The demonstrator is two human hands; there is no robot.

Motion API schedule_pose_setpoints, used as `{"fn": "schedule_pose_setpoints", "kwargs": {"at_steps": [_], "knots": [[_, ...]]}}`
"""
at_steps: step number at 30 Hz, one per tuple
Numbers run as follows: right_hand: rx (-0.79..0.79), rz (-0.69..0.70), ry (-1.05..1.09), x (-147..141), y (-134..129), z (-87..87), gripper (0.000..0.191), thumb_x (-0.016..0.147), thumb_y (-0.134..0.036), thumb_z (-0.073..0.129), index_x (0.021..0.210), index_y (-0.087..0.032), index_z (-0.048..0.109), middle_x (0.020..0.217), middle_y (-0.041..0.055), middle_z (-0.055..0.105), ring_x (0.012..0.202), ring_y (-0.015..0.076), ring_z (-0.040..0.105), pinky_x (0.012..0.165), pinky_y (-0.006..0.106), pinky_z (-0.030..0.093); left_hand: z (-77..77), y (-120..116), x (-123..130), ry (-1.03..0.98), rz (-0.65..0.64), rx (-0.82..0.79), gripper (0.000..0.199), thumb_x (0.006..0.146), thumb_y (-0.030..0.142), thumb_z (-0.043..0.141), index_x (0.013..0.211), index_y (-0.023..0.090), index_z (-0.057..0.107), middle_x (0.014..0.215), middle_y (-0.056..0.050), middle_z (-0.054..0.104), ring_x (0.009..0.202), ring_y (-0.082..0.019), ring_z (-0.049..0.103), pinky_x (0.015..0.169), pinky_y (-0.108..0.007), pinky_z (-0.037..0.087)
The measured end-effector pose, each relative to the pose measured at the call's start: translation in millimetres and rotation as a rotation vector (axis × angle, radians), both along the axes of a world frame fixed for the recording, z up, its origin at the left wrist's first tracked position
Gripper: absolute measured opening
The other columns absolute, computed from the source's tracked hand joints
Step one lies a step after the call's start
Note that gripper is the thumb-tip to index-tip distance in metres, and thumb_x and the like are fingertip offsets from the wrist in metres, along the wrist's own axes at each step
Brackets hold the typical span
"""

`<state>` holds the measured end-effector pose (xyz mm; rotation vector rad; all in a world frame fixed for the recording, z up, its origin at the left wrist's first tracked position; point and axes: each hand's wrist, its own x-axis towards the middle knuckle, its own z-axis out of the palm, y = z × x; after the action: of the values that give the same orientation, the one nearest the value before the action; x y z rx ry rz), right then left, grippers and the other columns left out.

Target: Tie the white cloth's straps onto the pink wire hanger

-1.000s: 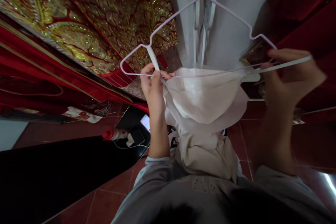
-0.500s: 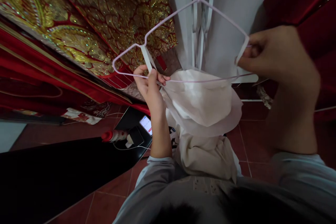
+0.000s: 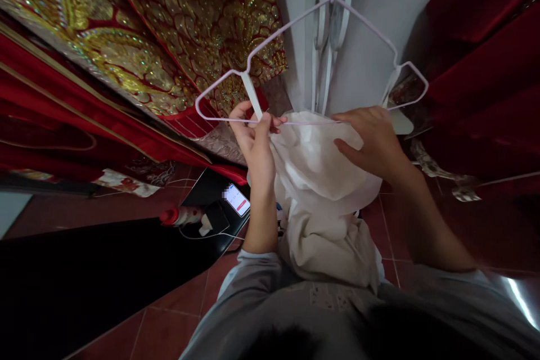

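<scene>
A pale lilac clothes hanger (image 3: 291, 25) is held up in front of me, its hook towards the top. My left hand (image 3: 258, 138) pinches its lower bar beside a white strap (image 3: 252, 94) looped in the left notch. A second strap (image 3: 391, 83) sits in the right notch. From these hangs a white garment (image 3: 316, 160), bunched and falling towards my lap. My right hand (image 3: 371, 140) lies over the garment's upper right edge, thumb apart from the fingers; the fingertips are near the lower bar, and whether they touch it I cannot tell.
Red and gold sequinned garments (image 3: 177, 22) hang on the left, dark red cloth (image 3: 485, 67) on the right. White metal uprights (image 3: 323, 62) stand behind the hanger. On a black table (image 3: 139, 259) lie a lit phone (image 3: 237, 200) and a red-capped bottle (image 3: 181, 216).
My right hand has come down and left from the right strap, which now sits in the hanger's notch. The hanger and my left hand have shifted slightly right.
</scene>
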<state>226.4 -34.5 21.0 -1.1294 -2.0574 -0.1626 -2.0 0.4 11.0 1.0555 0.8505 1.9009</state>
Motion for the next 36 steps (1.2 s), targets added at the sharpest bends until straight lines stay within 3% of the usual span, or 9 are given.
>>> {"fn": "schedule_pose_setpoints", "kwargs": {"at_steps": [5, 9, 13, 16, 22, 25, 28, 31, 36], "knots": [[-0.044, -0.128, 0.025, -5.6, 0.8, -16.0, 0.028, 0.097, -0.032, 0.061, 0.123, -0.028, 0.069, 0.107, 0.0041, 0.077, 0.103, 0.0275, 0.069, 0.102, 0.052, 0.046, -5.7, -28.5, -13.8, 0.233, 0.050, 0.034, 0.029, 0.094, 0.040, 0.077, 0.117, 0.025, 0.068, 0.107, -0.005, 0.078, 0.108, -0.021, 0.072, 0.102, -0.036, 0.052], [-0.039, -0.124, 0.039, -4.6, 1.0, -20.0, 0.029, 0.097, -0.032, 0.059, 0.125, -0.028, 0.067, 0.112, 0.0055, 0.076, 0.108, 0.0284, 0.067, 0.105, 0.053, 0.044, 19.5, -60.2, -26.9, 0.455, 0.036, -0.079, 0.016, 0.099, 0.035, 0.073, 0.108, 0.023, 0.076, 0.099, -0.003, 0.077, 0.097, -0.019, 0.070, 0.094, -0.033, 0.054], [-0.033, -0.124, 0.032, 0.6, 3.0, -20.9, 0.025, 0.096, -0.030, 0.057, 0.119, -0.028, 0.066, 0.110, 0.0059, 0.075, 0.107, 0.0291, 0.066, 0.105, 0.054, 0.044, 56.5, -65.1, -36.4, 0.261, -0.162, -0.004, 0.023, 0.094, 0.044, 0.078, 0.105, 0.024, 0.081, 0.093, -0.004, 0.076, 0.088, -0.018, 0.071, 0.073, -0.028, 0.055], [-0.038, -0.108, 0.031, 3.0, 2.5, -21.6, 0.026, 0.096, -0.029, 0.055, 0.120, -0.027, 0.065, 0.111, 0.0062, 0.074, 0.109, 0.0294, 0.065, 0.107, 0.055, 0.043, 68.6, -45.9, -53.0, 0.095, -0.203, 0.039, 0.035, 0.089, 0.055, 0.076, 0.112, 0.029, 0.082, 0.112, -0.004, 0.080, 0.114, -0.025, 0.073, 0.073, -0.029, 0.059], [-0.046, -0.089, 0.018, 13.1, 6.3, -21.4, 0.030, 0.098, -0.034, 0.051, 0.124, -0.027, 0.066, 0.118, 0.0079, 0.073, 0.115, 0.0312, 0.064, 0.110, 0.058, 0.042, 25.1, 13.2, -102.4, 0.188, 0.077, 0.093, 0.031, 0.101, 0.052, 0.054, 0.126, 0.048, 0.072, 0.152, 0.015, 0.065, 0.162, -0.030, 0.038, 0.080, -0.039, 0.060], [-0.087, -0.105, 0.003, 18.4, 9.7, -21.6, 0.032, 0.100, -0.038, 0.051, 0.127, -0.030, 0.065, 0.121, 0.0075, 0.074, 0.119, 0.0325, 0.063, 0.114, 0.060, 0.039, 5.5, 21.1, -97.7, 0.170, 0.216, -0.027, 0.025, 0.097, 0.040, 0.066, 0.121, 0.043, 0.074, 0.144, 0.008, 0.071, 0.148, -0.032, 0.056, 0.071, -0.036, 0.056], [-0.105, -0.111, -0.010, 15.1, 10.0, -23.0, 0.034, 0.100, -0.041, 0.051, 0.129, -0.031, 0.065, 0.123, 0.0081, 0.074, 0.121, 0.0332, 0.063, 0.115, 0.061, 0.039, 5.5, 9.4, -70.4, 0.192, 0.092, -0.159, 0.026, 0.089, 0.039, 0.077, 0.112, 0.027, 0.077, 0.123, -0.006, 0.080, 0.118, -0.029, 0.074, 0.060, -0.029, 0.051], [-0.124, -0.106, -0.021, 6.6, 6.1, -21.0, 0.037, 0.099, -0.040, 0.052, 0.133, -0.030, 0.064, 0.125, 0.0088, 0.073, 0.123, 0.0340, 0.063, 0.116, 0.062, 0.039, 13.6, -4.5, -43.7, 0.189, -0.089, -0.169, 0.024, 0.090, 0.042, 0.076, 0.102, 0.021, 0.075, 0.104, -0.010, 0.080, 0.098, -0.024, 0.077, 0.054, -0.027, 0.049], [0.034, -0.059, 0.106, 11.7, 1.5, -12.3, 0.035, 0.098, -0.030, 0.060, 0.133, -0.030, 0.064, 0.125, 0.0103, 0.075, 0.120, 0.0323, 0.068, 0.111, 0.057, 0.048, 16.8, -11.0, -30.0, 0.098, -0.088, -0.124, 0.019, 0.091, 0.040, 0.077, 0.088, 0.023, 0.068, 0.090, -0.007, 0.077, 0.076, -0.018, 0.073, 0.047, -0.023, 0.041]]}}
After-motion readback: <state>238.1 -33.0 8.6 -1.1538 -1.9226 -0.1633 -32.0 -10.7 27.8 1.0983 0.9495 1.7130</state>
